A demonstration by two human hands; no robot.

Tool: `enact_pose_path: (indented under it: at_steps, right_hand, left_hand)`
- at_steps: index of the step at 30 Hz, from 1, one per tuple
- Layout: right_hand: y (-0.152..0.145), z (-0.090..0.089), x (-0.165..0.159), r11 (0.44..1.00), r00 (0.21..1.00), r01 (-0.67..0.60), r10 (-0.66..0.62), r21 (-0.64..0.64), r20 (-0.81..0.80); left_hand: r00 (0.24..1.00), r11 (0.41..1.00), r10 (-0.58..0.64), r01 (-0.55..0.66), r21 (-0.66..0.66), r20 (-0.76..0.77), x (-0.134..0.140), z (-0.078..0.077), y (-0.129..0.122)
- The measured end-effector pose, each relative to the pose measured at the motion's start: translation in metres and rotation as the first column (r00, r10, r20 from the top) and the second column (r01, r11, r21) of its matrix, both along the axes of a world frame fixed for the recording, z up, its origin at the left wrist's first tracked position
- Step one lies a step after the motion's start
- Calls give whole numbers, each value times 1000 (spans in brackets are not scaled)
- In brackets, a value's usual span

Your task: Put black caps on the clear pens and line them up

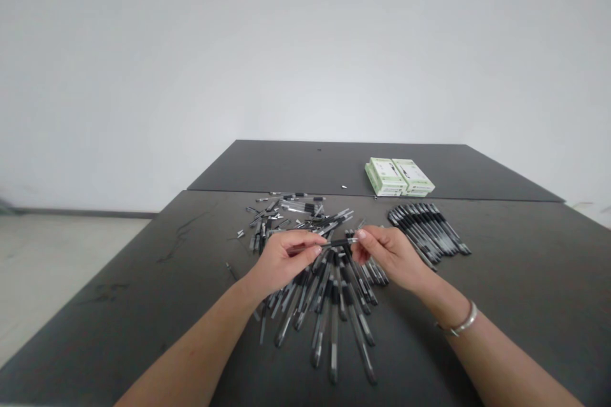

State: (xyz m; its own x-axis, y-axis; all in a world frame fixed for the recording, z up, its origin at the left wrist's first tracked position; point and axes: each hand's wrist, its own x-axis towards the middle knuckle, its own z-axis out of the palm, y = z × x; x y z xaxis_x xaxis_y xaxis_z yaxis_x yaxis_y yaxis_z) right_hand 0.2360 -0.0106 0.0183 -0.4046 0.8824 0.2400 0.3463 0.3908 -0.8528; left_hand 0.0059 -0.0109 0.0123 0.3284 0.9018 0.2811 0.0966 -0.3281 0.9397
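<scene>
A pen with a clear barrel and a black grip is held level above the pile, between my two hands. My left hand is closed on one end of it, thumb against fingers. At the other end, the fingers of my right hand pinch the pen near its tip; whether they also hold a small part there is hidden. Beneath both hands spreads a heap of similar pens, many fanned toward me. Loose pen parts lie at the heap's far left.
To the right, capped pens lie side by side in a slanted row. Green and white boxes are stacked on the rear dark table. A small silvery piece lies near the seam between the tables. A pale wall stands behind.
</scene>
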Motion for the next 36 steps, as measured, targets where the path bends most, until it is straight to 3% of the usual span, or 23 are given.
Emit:
enact_pose_path:
  at_steps: [8,13,16,21,27,33,36]
  right_hand:
    - [1,2,-1,996,993,65,-58,68,-99]
    - [0,5,-2,988,997,46,-56,145,62]
    - [-1,5,-1,991,990,40,-56,125,130]
    - [-1,2,2,999,999,6,-8,49,51]
    - [0,2,0,991,998,64,-61,118,-24]
    - [-1,6,-1,990,992,16,-33,140,126]
    - [-1,6,0,996,986,18,-33,90,165]
  left_hand:
    - [999,999,36,-36,-8,4,-1,-2,2]
    - [1000,1000,17,-17,21,-10,-1,-3,2]
    - [1000,1000,-14,14,21,-16,-1,-2,1]
    - [1000,1000,-6,6,7,-11,-1,-3,1]
    - [1000,1000,19,-19,20,4,-1,-6,3]
    - [1000,999,2,-1,35,-24,-2,-4,2]
    - [999,999,-18,19,35,-43,-2,-4,1]
